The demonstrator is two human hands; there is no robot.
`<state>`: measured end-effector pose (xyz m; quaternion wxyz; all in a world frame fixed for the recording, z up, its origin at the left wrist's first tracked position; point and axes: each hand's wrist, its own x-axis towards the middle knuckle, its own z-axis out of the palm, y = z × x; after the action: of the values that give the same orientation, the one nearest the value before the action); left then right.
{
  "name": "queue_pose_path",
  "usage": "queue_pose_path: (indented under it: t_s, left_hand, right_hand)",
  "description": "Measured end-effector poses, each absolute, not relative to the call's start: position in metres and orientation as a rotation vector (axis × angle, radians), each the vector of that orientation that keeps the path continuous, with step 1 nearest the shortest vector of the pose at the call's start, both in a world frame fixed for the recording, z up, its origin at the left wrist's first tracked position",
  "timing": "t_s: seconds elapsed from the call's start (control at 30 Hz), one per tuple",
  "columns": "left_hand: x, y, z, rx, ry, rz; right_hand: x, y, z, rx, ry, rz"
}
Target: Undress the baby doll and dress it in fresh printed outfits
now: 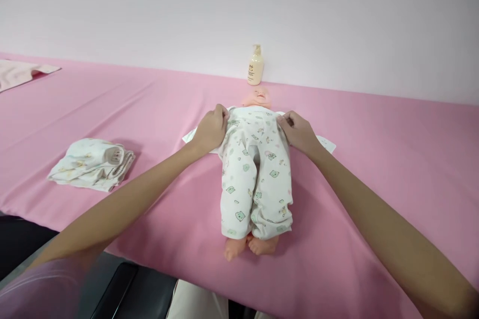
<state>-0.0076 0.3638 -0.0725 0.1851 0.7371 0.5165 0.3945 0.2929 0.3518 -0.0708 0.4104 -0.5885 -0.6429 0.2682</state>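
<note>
The fingers of the left hand are curled tight at the waist edge of the printed trousers, gripping the fabric at its left corner. The thumb and fingers of the right hand pinch the opposite corner, so the waistband is held at 2 points. To manage this well, I'd keep the 2 grips level and draw with equal, gentle force, so that the band does not skew; the fabric between them already creases.

The trousers lie along the doll on its back, waist near its chin, with 2 bare feet showing below the cuffs. The right-side leg is more bunched near the ankle and probably needs smoothing. A white top spreads out beneath, its ends visible at both sides; better not to catch it in the grip.

Farther out on the pink tablecloth, a pump bottle stands just beyond the head, and folded clothes rest off to the left.
</note>
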Motion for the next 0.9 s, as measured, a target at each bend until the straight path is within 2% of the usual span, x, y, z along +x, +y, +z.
queue_pose_path:
  t_s: [0.1, 0.17, 0.27, 0.4, 0.63, 0.73, 0.9]
  left_hand:
    - [-0.006, 0.358, -0.072, 2.13, 1.472, 1.153]
    - [-0.003, 0.342, -0.07, 2.15, 1.451, 1.26]
    - [0.002, 0.307, -0.068, 2.297, 1.273, 1.349]
    - [0.004, 0.275, -0.074, 2.503, 0.983, 1.234]
    - [-0.002, 0.276, -0.09, 2.558, 0.897, 1.132]
    - [-0.003, 0.276, -0.09, 2.59, 0.861, 1.083]
    - [-0.003, 0.277, -0.093, 2.621, 0.815, 1.097]
  right_hand:
    - [0.287, 0.333, -0.061, -1.445, -1.689, 0.278]
    - [0.28, 0.305, -0.049, -1.373, -1.747, 0.137]
    - [0.262, 0.254, -0.031, -1.309, -1.989, 0.317]
    - [0.237, 0.214, -0.032, -1.31, -2.161, 0.506]
    - [0.226, 0.224, -0.043, -1.491, -1.941, 0.778]
    - [0.227, 0.228, -0.042, -1.495, -1.99, 0.805]
    - [0.235, 0.236, -0.041, -1.463, -1.768, 1.074]
